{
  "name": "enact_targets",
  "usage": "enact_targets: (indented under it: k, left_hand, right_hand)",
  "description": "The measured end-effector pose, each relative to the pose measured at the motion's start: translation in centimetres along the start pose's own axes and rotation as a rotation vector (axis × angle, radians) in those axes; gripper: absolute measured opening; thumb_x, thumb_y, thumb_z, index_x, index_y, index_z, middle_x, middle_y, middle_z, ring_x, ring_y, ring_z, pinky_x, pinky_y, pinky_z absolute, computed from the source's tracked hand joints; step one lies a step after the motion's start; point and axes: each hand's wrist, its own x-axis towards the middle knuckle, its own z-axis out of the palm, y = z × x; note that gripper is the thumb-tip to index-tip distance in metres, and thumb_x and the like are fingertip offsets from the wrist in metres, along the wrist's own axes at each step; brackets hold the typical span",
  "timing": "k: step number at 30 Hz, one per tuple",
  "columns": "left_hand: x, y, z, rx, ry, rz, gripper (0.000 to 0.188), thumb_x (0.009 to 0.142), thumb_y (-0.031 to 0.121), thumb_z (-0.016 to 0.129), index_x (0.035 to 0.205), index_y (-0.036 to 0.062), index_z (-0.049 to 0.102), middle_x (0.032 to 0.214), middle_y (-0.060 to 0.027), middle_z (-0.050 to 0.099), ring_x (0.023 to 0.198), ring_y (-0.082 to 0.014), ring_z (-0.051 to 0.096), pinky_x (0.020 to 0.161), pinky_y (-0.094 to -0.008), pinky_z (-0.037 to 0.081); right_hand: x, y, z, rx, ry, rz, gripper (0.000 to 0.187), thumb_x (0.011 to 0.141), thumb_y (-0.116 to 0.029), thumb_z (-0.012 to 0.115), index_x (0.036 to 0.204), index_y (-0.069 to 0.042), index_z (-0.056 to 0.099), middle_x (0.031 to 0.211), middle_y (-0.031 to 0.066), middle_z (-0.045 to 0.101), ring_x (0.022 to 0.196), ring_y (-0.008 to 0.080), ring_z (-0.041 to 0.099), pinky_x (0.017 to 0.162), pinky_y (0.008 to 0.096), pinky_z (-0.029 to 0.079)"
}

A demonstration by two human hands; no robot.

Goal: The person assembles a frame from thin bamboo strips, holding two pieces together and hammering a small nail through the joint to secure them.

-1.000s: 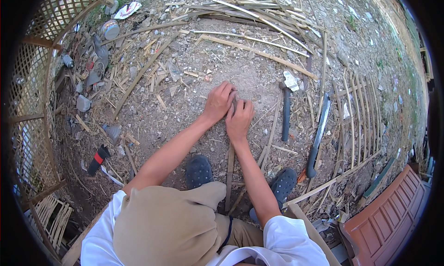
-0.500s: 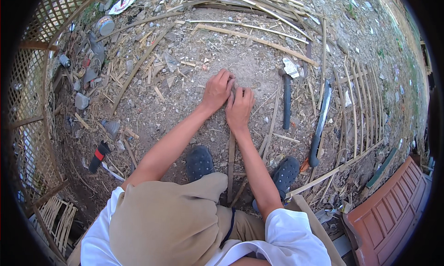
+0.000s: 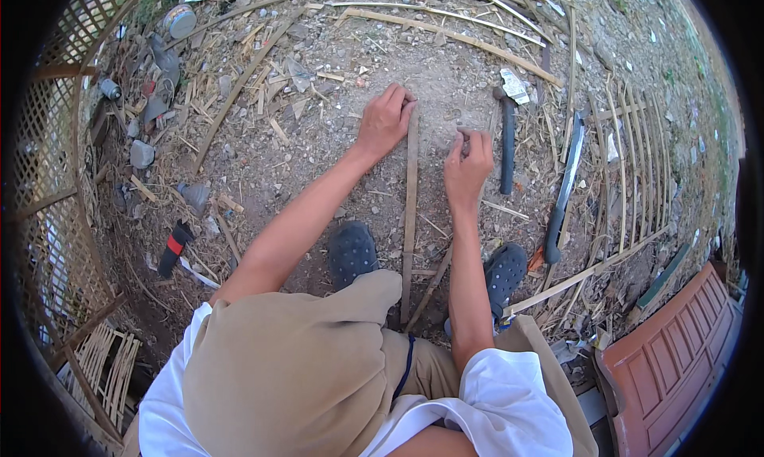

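A flat wooden strip (image 3: 411, 194) runs lengthwise between my feet, pointing away from me. My left hand (image 3: 383, 123) has its fingers closed at the far end of this strip. To the right of the strip and apart from it is my right hand (image 3: 468, 171), thumb and fingers pinched together above the ground. Whatever small thing may be in that pinch is too small to name. Just right of that hand lies a hammer (image 3: 507, 143) with a dark handle. Farther right rests a long-bladed machete (image 3: 567, 186) with a dark grip.
A slatted wooden frame (image 3: 629, 171) lies at the right, with a reddish-brown panel (image 3: 672, 353) nearer me. Long strips (image 3: 454, 35) cross the far ground. A lattice panel (image 3: 60, 178) stands at the left; a black and red object (image 3: 173, 250) lies near it.
My hands were together at the strip's far end. The right hand has moved right, away from the strip, and the left hand stays at its end. The view has shifted slightly.
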Motion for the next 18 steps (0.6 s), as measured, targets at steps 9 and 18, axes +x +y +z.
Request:
enact_targets:
  k: [9,18]
  left_hand:
    - [0.0,0.0,0.0,-0.06,-0.019,-0.016,0.012,0.1,0.007,0.074,0.106,0.0024,0.065,0.101,-0.0141,0.069,0.092,-0.0382,0.071,0.079,-0.0477,0.056]
    - [-0.1,-0.1,-0.4,-0.009,-0.009,0.045,0.012,0.1,0.005,0.076,0.106,0.0009,0.067,0.1,-0.0143,0.07,0.091,-0.0351,0.073,0.077,-0.0442,0.057]
  right_hand:
    - [5.3,6.4,-9.3,-0.498,-0.194,0.312,0.032,0.093,-0.012,0.085,0.119,0.0,0.072,0.112,0.02,0.072,0.094,0.0398,0.074,0.087,0.0499,0.059]
    - [5.1,3.7,-8.3,-0.626,-0.446,0.526,0.044,0.091,-0.018,0.088,0.122,0.003,0.065,0.113,0.0297,0.075,0.113,0.0511,0.073,0.098,0.0606,0.056]
